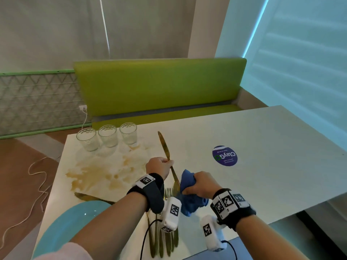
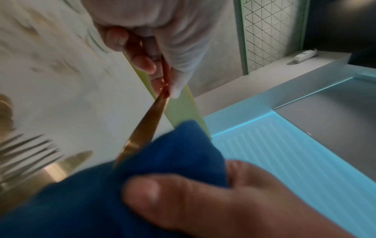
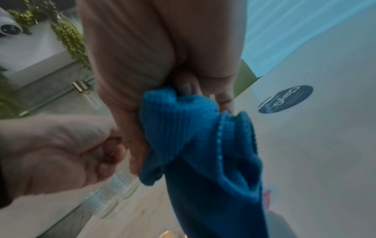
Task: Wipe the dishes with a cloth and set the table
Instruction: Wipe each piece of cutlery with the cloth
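Note:
My left hand (image 1: 159,167) grips a gold knife (image 1: 164,145) around its middle, above the white table (image 1: 272,147). One end points away toward the glasses. The other end runs down into a blue cloth (image 1: 189,203), which my right hand (image 1: 199,184) grips bunched around it. The left wrist view shows the gold knife (image 2: 146,122) leaving my curled left fingers (image 2: 142,61) and disappearing into the cloth (image 2: 162,153), with the right thumb (image 2: 183,201) pressed on top. In the right wrist view the cloth (image 3: 193,145) hangs from my right hand (image 3: 162,56), and the knife is hidden.
Three empty glasses (image 1: 108,136) stand at the far left edge, beside a brown spill (image 1: 97,173). Several gold forks (image 1: 155,241), a second knife (image 1: 90,197) and a light blue plate (image 1: 62,228) lie near me. A round sticker (image 1: 225,155) is to the right, a green bench (image 1: 159,87) beyond.

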Demonstrator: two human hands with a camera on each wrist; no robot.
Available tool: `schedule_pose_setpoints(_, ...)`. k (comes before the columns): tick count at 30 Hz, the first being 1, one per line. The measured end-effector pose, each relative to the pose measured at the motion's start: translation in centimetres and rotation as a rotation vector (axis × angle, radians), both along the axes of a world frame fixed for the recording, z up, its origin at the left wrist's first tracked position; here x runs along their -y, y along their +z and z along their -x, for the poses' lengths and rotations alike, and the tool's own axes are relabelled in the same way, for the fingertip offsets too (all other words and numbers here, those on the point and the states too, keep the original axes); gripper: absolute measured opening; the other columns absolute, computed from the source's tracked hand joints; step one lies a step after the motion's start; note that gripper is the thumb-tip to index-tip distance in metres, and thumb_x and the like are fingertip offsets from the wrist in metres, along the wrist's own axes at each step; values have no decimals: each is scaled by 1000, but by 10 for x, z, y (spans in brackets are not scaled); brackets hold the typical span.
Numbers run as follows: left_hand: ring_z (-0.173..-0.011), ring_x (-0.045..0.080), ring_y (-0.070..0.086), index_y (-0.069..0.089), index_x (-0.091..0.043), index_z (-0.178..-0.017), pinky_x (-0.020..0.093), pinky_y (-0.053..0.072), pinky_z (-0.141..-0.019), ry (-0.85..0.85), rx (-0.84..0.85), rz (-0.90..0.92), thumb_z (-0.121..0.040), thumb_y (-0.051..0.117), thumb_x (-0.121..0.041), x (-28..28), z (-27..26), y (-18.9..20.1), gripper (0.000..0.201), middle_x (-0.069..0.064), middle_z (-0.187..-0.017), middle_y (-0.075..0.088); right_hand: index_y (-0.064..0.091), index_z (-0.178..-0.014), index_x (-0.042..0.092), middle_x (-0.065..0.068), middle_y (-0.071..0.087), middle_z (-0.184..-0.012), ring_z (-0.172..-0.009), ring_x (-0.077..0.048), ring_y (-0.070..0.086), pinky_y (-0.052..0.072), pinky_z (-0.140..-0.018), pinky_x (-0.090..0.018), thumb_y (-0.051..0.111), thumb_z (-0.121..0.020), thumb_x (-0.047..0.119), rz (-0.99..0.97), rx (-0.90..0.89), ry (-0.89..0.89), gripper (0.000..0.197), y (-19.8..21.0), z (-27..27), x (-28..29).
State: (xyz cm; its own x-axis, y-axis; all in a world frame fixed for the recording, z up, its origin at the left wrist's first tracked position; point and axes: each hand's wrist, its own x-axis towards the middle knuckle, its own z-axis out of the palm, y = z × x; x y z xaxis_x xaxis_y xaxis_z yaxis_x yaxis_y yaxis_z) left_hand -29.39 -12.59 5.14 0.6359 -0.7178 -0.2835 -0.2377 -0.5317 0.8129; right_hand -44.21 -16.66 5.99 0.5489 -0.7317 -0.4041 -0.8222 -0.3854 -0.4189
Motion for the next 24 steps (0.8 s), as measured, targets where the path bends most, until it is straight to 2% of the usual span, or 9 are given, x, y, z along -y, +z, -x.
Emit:
schedule_pose_setpoints(4, -93, 24, 64, 75, -4, -93, 25, 49, -80, -103, 17, -197, -87, 60, -23, -4, -12, -18, 25, 9, -102, 72, 47, -68, 17, 5, 47, -65, -66, -13, 49, 29, -48, -15, 70, -76, 42, 66, 37, -159, 35, 12, 16, 22)
schedule_pose_setpoints(6, -90, 24, 66, 74, -3, -95, 29, 53, -80, -186, 25, -310, -86, 61, -23, -11, -2, -35, 26, 8, -97, 71, 47, -69, 16, 7, 45, -64, -64, -11, 47, 28, -48, -16, 71, -76, 40, 81, 72, -218, 35, 18, 25, 27)
schedule_pose_setpoints(8, -93, 25, 67, 72, -2, -100, 28, 52, -78, -282, 38, -423, -87, 58, -24, -15, 15, -51, 29, 7, -94, 68, 44, -65, 16, 7, 43, -63, -59, -5, 41, 27, -48, -16, 70, -77, 39, 80, 59, -236, 37, 18, 32, 33)
schedule_pose_setpoints(9, -99, 27, 66, 70, -2, -104, 29, 52, -82, -331, 44, -516, -90, 54, -22, -6, 36, -79, 30, 9, -99, 68, 41, -62, 17, 6, 43, -63, -57, -4, 39, 27, -48, -16, 70, -78, 39, 39, 10, -257, 39, 0, 41, 48)
schedule_pose_setpoints(11, -107, 28, 63, 65, -1, -110, 31, 49, -90, -384, 97, -584, -93, 46, -19, -14, 51, -82, 31, 10, -115, 66, 39, -60, 19, 5, 43, -62, -56, -4, 40, 28, -48, -17, 70, -78, 38, 37, 30, -276, 41, -2, 44, 45)
schedule_pose_setpoints(14, -111, 27, 61, 61, -7, -115, 34, 49, -96, -391, 153, -599, -94, 43, -21, -20, 63, -88, 31, 9, -120, 63, 41, -59, 20, 5, 46, -61, -57, -6, 44, 30, -49, -17, 68, -80, 35, 32, 70, -269, 38, 0, 42, 43)
schedule_pose_setpoints(17, -118, 27, 55, 54, -13, -124, 43, 44, -101, -364, 196, -640, -94, 42, -28, -24, 67, -92, 36, 6, -126, 56, 43, -60, 21, 6, 48, -61, -58, -8, 46, 32, -49, -16, 69, -79, 35, 23, 79, -257, 36, 0, 39, 42)
schedule_pose_setpoints(20, -114, 24, 59, 57, -9, -119, 32, 47, -96, -392, 255, -609, -96, 40, -19, -21, 68, -93, 30, 7, -123, 60, 44, -60, 21, 7, 48, -61, -56, -3, 45, 32, -49, -16, 70, -78, 35, 10, 80, -270, 35, -6, 41, 44)
schedule_pose_setpoints(24, -117, 23, 58, 56, -10, -120, 31, 45, -95, -433, 338, -616, -98, 41, -18, -20, 67, -91, 28, 6, -126, 59, 44, -61, 21, 6, 50, -61, -57, -5, 46, 33, -50, -17, 70, -78, 35, -1, 96, -268, 34, -6, 38, 48)
